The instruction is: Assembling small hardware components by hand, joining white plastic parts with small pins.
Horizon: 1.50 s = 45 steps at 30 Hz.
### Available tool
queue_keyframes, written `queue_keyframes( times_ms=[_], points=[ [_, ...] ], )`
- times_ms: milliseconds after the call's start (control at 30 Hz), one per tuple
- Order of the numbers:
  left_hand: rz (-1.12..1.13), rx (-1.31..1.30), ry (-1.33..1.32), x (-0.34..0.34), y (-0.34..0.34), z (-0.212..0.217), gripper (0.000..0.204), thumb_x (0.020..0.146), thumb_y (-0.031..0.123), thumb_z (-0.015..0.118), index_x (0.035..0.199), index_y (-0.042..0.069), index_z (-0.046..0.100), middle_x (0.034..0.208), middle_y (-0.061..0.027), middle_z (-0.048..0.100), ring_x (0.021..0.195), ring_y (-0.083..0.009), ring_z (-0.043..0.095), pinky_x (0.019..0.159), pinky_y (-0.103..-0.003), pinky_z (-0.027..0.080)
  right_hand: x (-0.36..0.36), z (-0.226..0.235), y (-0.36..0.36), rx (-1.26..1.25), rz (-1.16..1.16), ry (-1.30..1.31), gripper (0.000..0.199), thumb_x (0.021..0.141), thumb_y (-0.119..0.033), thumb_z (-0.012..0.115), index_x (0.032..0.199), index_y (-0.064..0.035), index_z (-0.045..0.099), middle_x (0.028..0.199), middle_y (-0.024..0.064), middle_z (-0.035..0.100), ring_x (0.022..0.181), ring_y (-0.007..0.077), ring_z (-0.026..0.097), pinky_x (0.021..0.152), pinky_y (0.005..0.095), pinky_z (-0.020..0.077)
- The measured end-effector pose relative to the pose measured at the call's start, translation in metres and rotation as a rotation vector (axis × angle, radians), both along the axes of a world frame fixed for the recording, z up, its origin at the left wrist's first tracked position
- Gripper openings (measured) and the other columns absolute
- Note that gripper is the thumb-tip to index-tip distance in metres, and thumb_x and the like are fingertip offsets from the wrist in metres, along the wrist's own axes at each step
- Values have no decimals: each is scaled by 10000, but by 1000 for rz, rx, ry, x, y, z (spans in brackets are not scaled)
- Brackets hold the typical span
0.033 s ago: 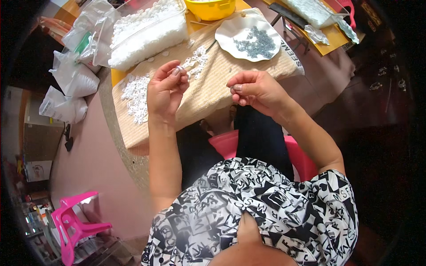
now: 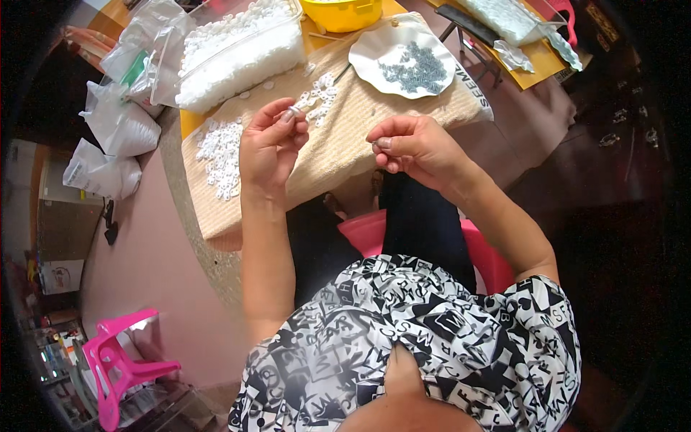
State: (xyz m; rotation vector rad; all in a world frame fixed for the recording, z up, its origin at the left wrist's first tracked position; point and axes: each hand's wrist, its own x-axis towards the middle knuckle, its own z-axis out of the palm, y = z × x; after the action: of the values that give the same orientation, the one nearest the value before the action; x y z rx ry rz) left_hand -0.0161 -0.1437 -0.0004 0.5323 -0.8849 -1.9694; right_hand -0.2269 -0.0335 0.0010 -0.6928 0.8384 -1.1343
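Observation:
My left hand (image 2: 272,140) is raised over the cloth-covered table, its thumb and forefinger pinching a small white plastic piece (image 2: 296,109). Across from it, my right hand (image 2: 417,151) is closed in a pinch at the cloth's near edge; a tiny greyish thing shows at the fingertips, too small to name. Loose white plastic pieces (image 2: 219,155) lie beside my left hand, and more white pieces (image 2: 321,93) are scattered just beyond its fingers. Beyond my right hand stands a white wavy-rimmed plate (image 2: 366,59) bearing many small grey metal-looking parts (image 2: 417,70).
A clear plastic box (image 2: 169,75) heaped with white pieces stands at the back left, a yellow basin (image 2: 342,16) beside it. Filled plastic bags (image 2: 119,126) stand at the left. A pink stool (image 2: 119,367) is on the floor, lower left. Another table (image 2: 536,72) is at the far right.

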Motion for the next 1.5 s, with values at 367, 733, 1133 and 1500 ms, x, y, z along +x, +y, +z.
queue_keyframes(
  times_ms=[367,733,1133,1500],
  points=[
    [11,23,103,0,29,-16,143,794,-19,511,893,72,561,894,-143,569,762,-201,517,593,-240,419,9,-26,17,59,-57,-39,79,821,-41,518,887,1,532,737,43,536,639,103,542,548,195,444],
    [-40,237,252,-7,116,-25,162,816,20,525,975,45,540,836,-106,547,702,-171,511,568,-235,419,20,-7,32,-105,5,-58,116,794,-19,564,898,28,548,778,63,568,693,115,564,590,200,463],
    [12,110,107,-13,145,-23,96,815,29,549,906,6,532,811,-129,598,680,-167,589,551,-218,474,37,-1,48,-400,-11,511,85,834,-78,521,841,5,536,711,6,531,654,57,489,603,195,421],
    [135,-20,-74,-13,149,-19,119,790,-28,557,906,-49,542,787,-117,608,627,-142,595,534,-204,493,41,2,51,-406,-10,549,91,814,-69,524,811,20,545,705,18,547,661,64,492,607,213,420]
  ],
)
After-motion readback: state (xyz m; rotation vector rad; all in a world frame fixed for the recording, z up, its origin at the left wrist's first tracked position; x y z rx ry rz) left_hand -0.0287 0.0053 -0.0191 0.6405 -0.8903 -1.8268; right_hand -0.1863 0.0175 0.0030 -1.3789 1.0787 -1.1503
